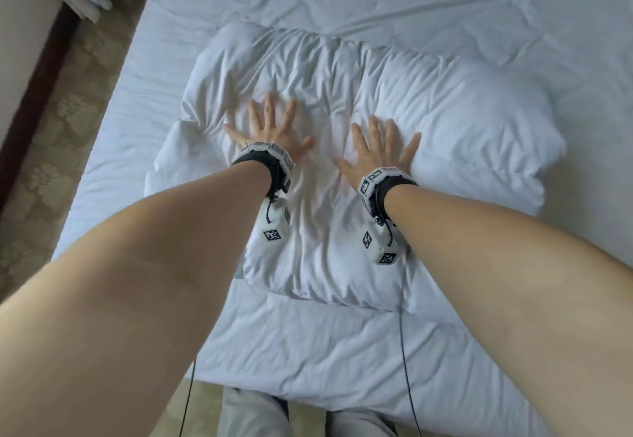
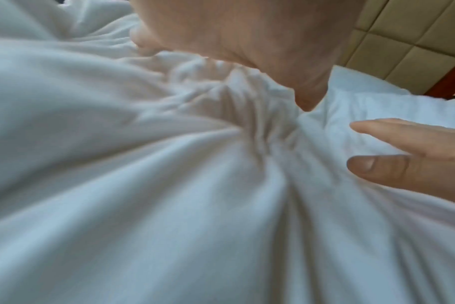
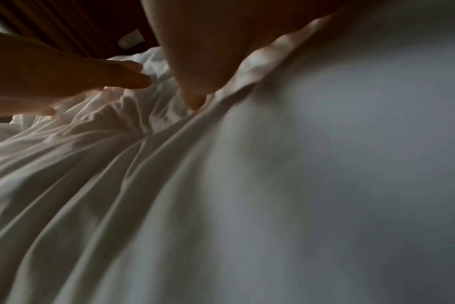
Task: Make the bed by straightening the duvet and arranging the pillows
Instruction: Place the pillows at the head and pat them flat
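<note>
Now both hands flat on pillow [image 1: 376, 100], fingers spread wide, holding nothing. Left hand [image 1: 270, 130] presses near pillow's middle, right hand [image 1: 380, 148] just beside it, apart. Cloth wrinkles gather under palms. Pillow lies on white duvet [image 1: 342, 344], which spreads under and beyond it. Beyond left hand, bed edge, then carpet [image 1: 68, 107].

I can read no text, brand or number anywhere; only black-and-white coded marker squares [image 1: 272, 234] on my wrist-camera housings.
</note>
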`<move>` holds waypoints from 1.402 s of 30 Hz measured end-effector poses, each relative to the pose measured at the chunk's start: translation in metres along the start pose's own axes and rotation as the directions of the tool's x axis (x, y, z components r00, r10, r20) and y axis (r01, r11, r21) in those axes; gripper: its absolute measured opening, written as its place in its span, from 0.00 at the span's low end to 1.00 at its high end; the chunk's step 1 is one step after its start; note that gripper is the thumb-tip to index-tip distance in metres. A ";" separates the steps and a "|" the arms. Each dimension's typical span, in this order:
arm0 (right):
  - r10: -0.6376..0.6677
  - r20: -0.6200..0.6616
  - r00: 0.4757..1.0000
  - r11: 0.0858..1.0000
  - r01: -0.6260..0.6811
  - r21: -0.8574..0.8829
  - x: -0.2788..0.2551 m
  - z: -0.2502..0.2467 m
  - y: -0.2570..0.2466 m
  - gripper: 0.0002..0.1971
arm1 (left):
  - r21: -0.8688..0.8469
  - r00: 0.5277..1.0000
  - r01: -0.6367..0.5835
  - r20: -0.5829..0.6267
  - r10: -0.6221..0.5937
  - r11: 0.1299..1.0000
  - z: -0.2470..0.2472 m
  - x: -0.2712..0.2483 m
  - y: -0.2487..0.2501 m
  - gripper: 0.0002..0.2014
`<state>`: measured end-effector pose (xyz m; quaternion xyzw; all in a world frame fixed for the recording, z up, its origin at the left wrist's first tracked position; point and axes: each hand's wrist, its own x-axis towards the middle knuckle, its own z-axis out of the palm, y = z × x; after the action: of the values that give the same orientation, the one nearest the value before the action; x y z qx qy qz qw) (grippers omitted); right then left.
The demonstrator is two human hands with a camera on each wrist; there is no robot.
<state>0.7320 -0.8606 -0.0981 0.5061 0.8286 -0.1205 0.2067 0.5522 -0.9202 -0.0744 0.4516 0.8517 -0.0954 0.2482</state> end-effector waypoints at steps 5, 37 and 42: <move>0.048 -0.071 0.996 0.999 -0.048 0.006 0.012 -0.043 0.040 0.34 | -0.052 0.987 -0.158 0.023 0.159 0.986 -0.030 0.014 0.052 0.39; 0.257 0.303 0.918 0.833 -0.369 0.412 0.050 0.000 0.177 0.61 | -0.035 0.989 0.075 0.127 -0.070 0.997 0.037 0.056 0.148 0.40; 0.156 0.244 0.957 0.887 -0.245 0.392 -0.014 0.008 0.185 0.53 | -0.088 0.988 0.081 0.141 -0.068 0.993 0.061 -0.012 0.162 0.35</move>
<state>0.9040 -0.7894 -0.0968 0.6065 0.7006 -0.3246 0.1896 0.7104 -0.8600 -0.1106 0.3994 0.8524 -0.0955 0.3236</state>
